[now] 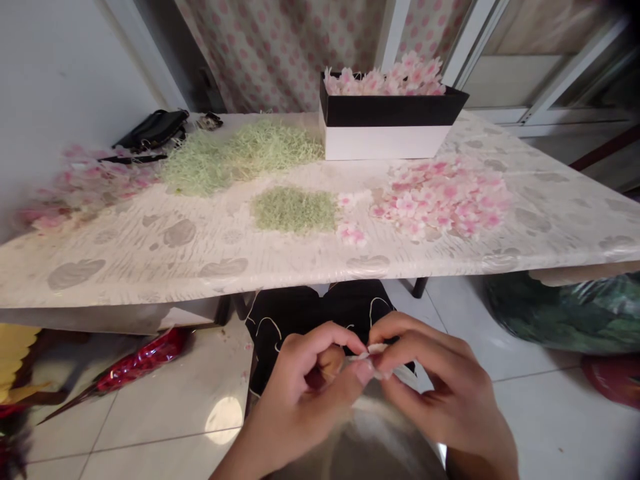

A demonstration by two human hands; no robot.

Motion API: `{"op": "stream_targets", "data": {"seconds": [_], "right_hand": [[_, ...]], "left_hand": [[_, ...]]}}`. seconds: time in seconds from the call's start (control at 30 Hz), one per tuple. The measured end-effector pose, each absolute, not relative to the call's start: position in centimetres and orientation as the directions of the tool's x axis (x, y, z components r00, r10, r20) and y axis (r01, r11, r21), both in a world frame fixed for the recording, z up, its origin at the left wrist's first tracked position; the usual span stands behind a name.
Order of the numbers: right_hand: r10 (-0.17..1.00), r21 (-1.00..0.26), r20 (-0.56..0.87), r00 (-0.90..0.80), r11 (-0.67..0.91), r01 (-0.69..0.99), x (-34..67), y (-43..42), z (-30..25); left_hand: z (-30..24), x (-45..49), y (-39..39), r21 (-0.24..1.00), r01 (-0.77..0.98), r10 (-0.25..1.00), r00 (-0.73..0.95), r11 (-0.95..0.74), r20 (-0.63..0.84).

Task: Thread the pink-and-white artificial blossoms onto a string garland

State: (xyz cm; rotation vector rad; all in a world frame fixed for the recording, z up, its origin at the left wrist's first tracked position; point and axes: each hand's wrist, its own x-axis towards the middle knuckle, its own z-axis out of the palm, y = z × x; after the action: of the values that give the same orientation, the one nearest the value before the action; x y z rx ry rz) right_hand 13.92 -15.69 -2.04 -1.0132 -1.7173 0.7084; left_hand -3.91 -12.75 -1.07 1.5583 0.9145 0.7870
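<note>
Close above my lap, my left hand [315,387] and my right hand [440,380] meet fingertip to fingertip. Both pinch a small, thin white petal-like piece [377,349], partly covered by the fingers; it resembles an artificial blossom, but its exact kind is unclear. On the table beyond lie a heap of pink-and-white artificial blossoms [445,200], two loose blossoms [352,233], and a rectangular pad of pale green shredded filler [295,210].
A black-and-white box [387,140] holding pink blossoms stands at the back of the patterned table [225,267]. Green shreds [240,153], more blossoms [80,187] and a black bag [153,130] lie left. Below are a red wrapped bundle [143,363] and a dark green bag [565,313].
</note>
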Motion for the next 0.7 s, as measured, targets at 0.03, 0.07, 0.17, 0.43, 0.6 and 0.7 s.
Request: {"op": "stream_targets", "data": {"seconds": [0.03, 0.07, 0.17, 0.43, 0.6, 0.7], "right_hand": [[0.875, -0.819, 0.452, -0.174, 0.484, 0.308, 13.92, -15.7, -2.02], [0.873, -0.815, 0.454, -0.179, 0.488, 0.313, 13.93, -15.71, -1.99], [0.865, -0.804, 0.459, -0.201, 0.501, 0.322, 13.97, -15.74, -1.94], [0.868, -0.815, 0.457, -0.195, 0.496, 0.3, 13.97, -15.69, -2.2], [0.868, -0.822, 0.463, -0.18, 0.496, 0.28, 13.85, -15.61, -2.32], [0.861, -0.81, 0.473, -0.186, 0.508, 0.294, 13.89, -15.58, -2.32]], "left_hand": [[-0.98, -3.91, -12.69, 0.987, 0.143, 0.883, 0.469, -0.074, -0.002], [-0.94, -3.89, -12.64, 0.989, 0.14, 0.889, 0.457, -0.058, -0.013], [-1.05, -3.71, -12.56, 0.995, 0.09, 0.898, 0.434, 0.037, -0.073], [-1.58, -3.33, -12.48, 0.981, -0.04, 0.888, 0.434, 0.188, -0.153], [-1.56, -3.35, -12.47, 0.976, -0.039, 0.879, 0.445, 0.213, -0.173], [-1.56, -3.35, -12.43, 0.979, -0.029, 0.876, 0.452, 0.201, -0.166]]}}
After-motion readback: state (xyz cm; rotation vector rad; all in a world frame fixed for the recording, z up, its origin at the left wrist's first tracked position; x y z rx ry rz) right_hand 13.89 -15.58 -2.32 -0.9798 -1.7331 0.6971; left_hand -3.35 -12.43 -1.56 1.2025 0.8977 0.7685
